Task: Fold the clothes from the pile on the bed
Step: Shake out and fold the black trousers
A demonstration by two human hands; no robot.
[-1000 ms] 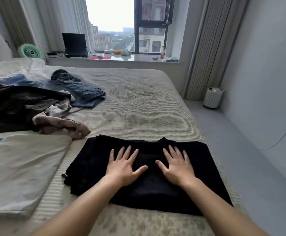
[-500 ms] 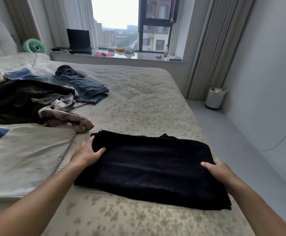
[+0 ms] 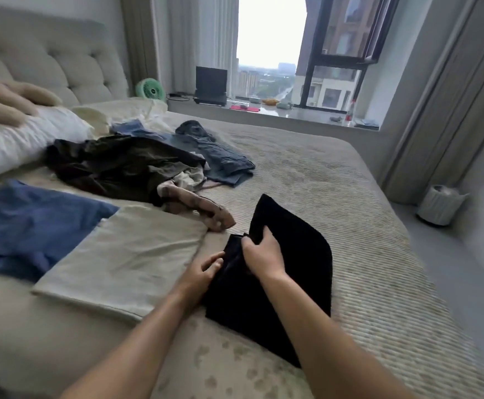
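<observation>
From the head camera I see my right hand (image 3: 261, 251) curled tight on the black garment (image 3: 292, 254), fingers wrapped over a folded edge near its left side. My left hand (image 3: 203, 272) sits just beside it, fingers bent and pinching the same edge from below, so both grips are narrow and full of cloth. The black garment lies on the bed (image 3: 335, 182) in front of me, doubled over, its far corner raised in a curve. To its left, touching nothing of it, a folded beige piece (image 3: 125, 260) lies flat, and a folded blue piece (image 3: 30, 228) lies partly beneath that one's far-left corner. Beyond them the pile of unfolded clothes (image 3: 137, 165) sprawls across the bed, dark and denim items tangled, a pinkish checked item (image 3: 200, 208) trailing out toward the black garment.
</observation>
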